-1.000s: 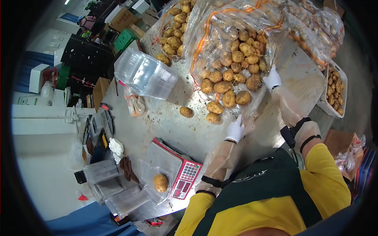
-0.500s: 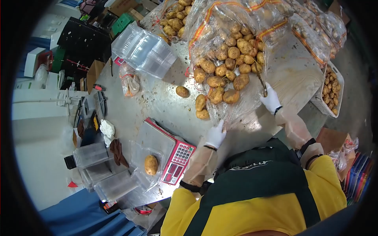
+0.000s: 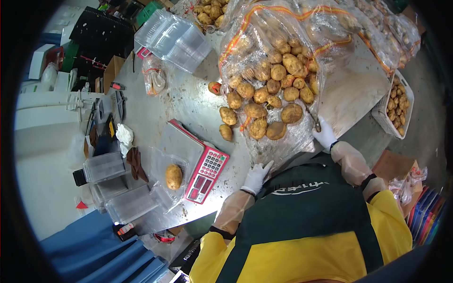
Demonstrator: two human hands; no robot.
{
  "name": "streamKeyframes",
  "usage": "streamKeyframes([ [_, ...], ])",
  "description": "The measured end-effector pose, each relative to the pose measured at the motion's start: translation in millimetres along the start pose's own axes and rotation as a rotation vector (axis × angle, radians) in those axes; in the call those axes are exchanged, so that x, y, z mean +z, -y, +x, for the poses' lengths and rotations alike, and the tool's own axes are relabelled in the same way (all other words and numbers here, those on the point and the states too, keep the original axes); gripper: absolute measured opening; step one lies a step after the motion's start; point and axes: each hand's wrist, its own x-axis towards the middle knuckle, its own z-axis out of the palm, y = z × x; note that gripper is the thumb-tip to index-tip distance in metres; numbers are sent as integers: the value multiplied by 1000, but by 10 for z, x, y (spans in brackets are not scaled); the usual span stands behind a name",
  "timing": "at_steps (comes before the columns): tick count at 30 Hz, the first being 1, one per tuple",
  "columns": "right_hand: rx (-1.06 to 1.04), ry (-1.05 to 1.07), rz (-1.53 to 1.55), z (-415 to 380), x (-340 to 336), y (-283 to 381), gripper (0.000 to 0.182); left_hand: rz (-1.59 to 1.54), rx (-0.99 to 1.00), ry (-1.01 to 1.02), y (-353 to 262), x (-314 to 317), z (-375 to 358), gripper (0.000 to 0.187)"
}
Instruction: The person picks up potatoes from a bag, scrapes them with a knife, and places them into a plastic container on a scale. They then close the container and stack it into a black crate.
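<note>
The table [image 3: 191, 111], grey metal, takes up the middle of the view. On its far side lies the bag [image 3: 288, 150], clear film edged with orange bands, its near end slack and drawn out toward the green apron [image 3: 292, 212]. More bags [image 3: 384, 35] lie beyond it, to the right. A white crate [image 3: 386, 123] of potatoes stands right of the table, and stacked trays [image 3: 174, 40] sit to the left of the bag. The scale [image 3: 208, 170] is near the table's near left edge.

Both hands are gloved in white, at the bag's near end and well apart. The left hand [image 3: 257, 178] pinches the film at its near left corner. The right hand [image 3: 324, 135] is at its right edge; whether its fingers are closed on the film I cannot tell.

The bag stretches away from both hands, its potatoes [image 3: 273, 99] massed beyond the fingertips, with only flattened film between them and the left hand. Two loose potatoes [image 3: 227, 123] lie just beside the bag's left edge; a single potato [image 3: 173, 177] sits in a clear tray at the scale. A thin dark piece [image 3: 317, 123], unclear in kind, touches the right fingertips.
</note>
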Motion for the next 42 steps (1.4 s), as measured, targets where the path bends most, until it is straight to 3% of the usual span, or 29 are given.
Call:
streamKeyframes([
  [3,-62,-232,64,86,68,-521,40,61,69,-50,-45,-249,-186,59],
  [6,281,-99,413,-23,-185,-419,34,-280,52,-269,91,-609,-191,47],
  [8,306,-67,453,-108,-248,-473,32,-405,-8,-533,93,-963,14,39],
  [9,316,-51,473,-153,-279,-493,31,-362,-29,-610,90,-1121,177,38],
  [12,295,-90,499,-210,-343,-399,28,-641,7,-746,-25,-1283,920,30],
  [15,273,-147,532,-206,-399,-429,26,-751,-53,-599,-39,-943,1839,29],
  [17,267,-170,562,-207,-471,-375,27,-528,-88,-391,-272,-927,2116,39],
  [19,257,-182,593,-226,-582,-231,27,-894,-79,-311,-324,-652,2383,53],
  [22,192,-196,617,-227,-602,-151,27,-352,-44,-161,-697,-855,2095,75],
  [25,244,-87,643,-203,-613,94,31,-351,-49,-194,-798,-773,2034,68],
  [28,52,-52,414,-92,-571,232,38,-745,-60,-243,-633,-960,1824,64],
  [29,-40,-47,358,-57,-560,274,40,-991,-40,-386,-482,-843,1819,68],
  [32,186,209,380,-13,-768,815,42,-1573,-5,-555,-172,-1075,1482,58],
  [33,75,189,320,56,-691,837,43,-1770,-54,-574,-56,-1125,1383,54],
  [34,-41,171,259,133,-588,852,44,-2084,-26,-420,3,-1249,1211,48],
  [35,-160,151,199,183,-501,888,45,-2182,-16,-406,6,-1347,1026,53],
  [37,-305,167,229,197,-341,1146,39,-2230,80,-353,205,-1327,842,52],
  [39,-515,155,209,178,-222,1406,35,-2189,45,-565,122,-1335,709,50],
  [40,-463,304,231,147,-229,1579,29,-2164,25,-665,42,-1377,648,49],
  [42,-589,320,120,116,-146,1749,30,-2140,30,-714,5,-1377,554,47],
])
